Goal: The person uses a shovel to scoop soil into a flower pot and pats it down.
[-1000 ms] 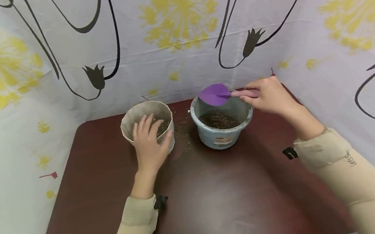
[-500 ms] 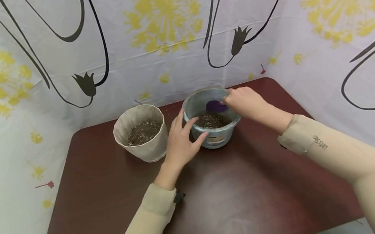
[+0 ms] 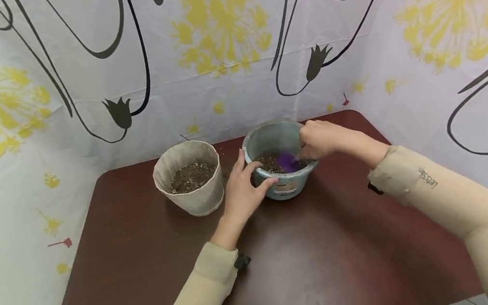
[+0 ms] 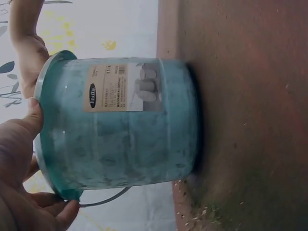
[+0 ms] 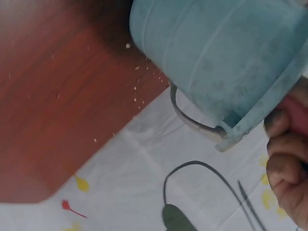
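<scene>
A blue-grey plastic bucket [image 3: 300, 182] with a paper label stands on the table, dark soil [image 3: 269, 162] inside it. My left hand [image 3: 242, 191] grips its near-left rim; in the left wrist view the thumb rests on the rim and the fingers curl over its side. My right hand [image 3: 322, 138] holds a small trowel by its pink handle [image 5: 292, 113] over the bucket's right side. The trowel's purple blade [image 3: 287, 162] is down in the soil, its tip hidden. To the left stands an off-white pot [image 3: 202, 199] holding soil [image 3: 191, 177].
The dark red-brown table [image 3: 148, 257] bears both containers near its back edge. Loose crumbs [image 4: 199, 219] lie beside the bucket. The bucket's wire handle [image 5: 192, 122] hangs down its outside. Patterned cloth [image 3: 225, 91] closes in the back and sides.
My left hand has moved right from over the off-white pot to the bucket's rim. My right hand has lowered the trowel from above the bucket into its soil.
</scene>
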A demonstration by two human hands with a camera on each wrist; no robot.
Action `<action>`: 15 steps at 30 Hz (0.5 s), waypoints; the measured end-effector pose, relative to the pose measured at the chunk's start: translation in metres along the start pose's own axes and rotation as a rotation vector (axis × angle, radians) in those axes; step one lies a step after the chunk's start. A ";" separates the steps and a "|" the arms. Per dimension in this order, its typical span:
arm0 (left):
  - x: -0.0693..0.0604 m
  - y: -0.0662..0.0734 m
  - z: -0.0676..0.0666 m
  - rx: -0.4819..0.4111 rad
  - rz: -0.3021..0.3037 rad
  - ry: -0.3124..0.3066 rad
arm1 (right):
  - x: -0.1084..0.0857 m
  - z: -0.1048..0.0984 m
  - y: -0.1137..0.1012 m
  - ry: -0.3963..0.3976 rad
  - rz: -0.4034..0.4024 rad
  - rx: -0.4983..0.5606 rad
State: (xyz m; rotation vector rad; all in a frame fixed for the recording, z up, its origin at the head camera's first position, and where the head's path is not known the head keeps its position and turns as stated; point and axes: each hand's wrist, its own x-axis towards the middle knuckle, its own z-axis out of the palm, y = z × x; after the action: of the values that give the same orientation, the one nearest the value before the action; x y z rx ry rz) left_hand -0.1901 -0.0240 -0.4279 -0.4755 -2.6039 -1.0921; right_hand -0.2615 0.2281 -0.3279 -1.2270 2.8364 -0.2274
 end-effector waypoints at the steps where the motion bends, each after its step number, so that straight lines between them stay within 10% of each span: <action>1: -0.002 -0.001 0.002 -0.034 -0.012 0.005 | -0.002 0.002 0.001 0.009 -0.024 0.045; 6: -0.006 -0.003 0.011 -0.070 0.014 0.064 | -0.010 0.015 0.009 0.052 -0.050 0.204; 15: 0.008 0.010 0.005 0.105 0.257 0.179 | -0.023 0.017 0.012 0.051 0.225 0.466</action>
State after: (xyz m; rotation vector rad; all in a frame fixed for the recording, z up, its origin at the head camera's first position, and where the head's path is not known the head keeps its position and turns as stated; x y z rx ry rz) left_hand -0.1940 -0.0122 -0.4218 -0.6355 -2.3525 -0.8676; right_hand -0.2532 0.2509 -0.3467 -0.8117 2.7009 -0.8570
